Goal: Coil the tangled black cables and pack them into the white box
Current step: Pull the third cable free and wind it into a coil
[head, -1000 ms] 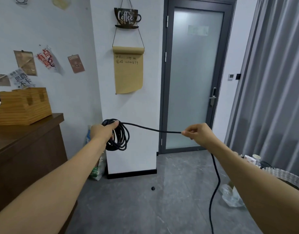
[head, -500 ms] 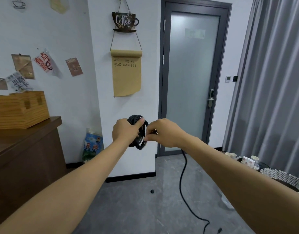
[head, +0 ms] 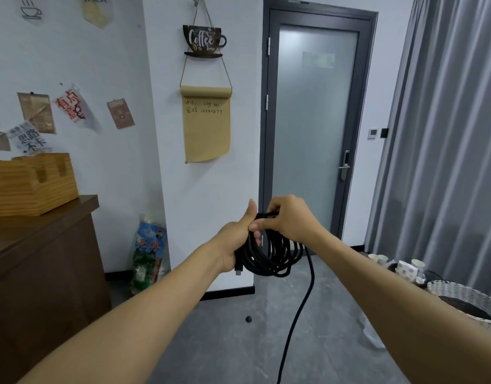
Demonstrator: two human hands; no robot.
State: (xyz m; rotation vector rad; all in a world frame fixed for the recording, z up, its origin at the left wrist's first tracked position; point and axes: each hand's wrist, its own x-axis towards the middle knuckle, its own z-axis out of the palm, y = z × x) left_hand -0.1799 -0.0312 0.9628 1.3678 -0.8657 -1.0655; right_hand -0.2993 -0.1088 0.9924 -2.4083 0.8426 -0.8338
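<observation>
My left hand grips the coil at chest height, my right hand pinches the cable onto its top, so I'd lay each loop the same size and let the hanging tail untwist freely.

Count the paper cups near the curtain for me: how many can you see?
3 for sure: two side by side low by the curtain, one further right behind a small white carton. More may sit hidden behind the right forearm.
</observation>
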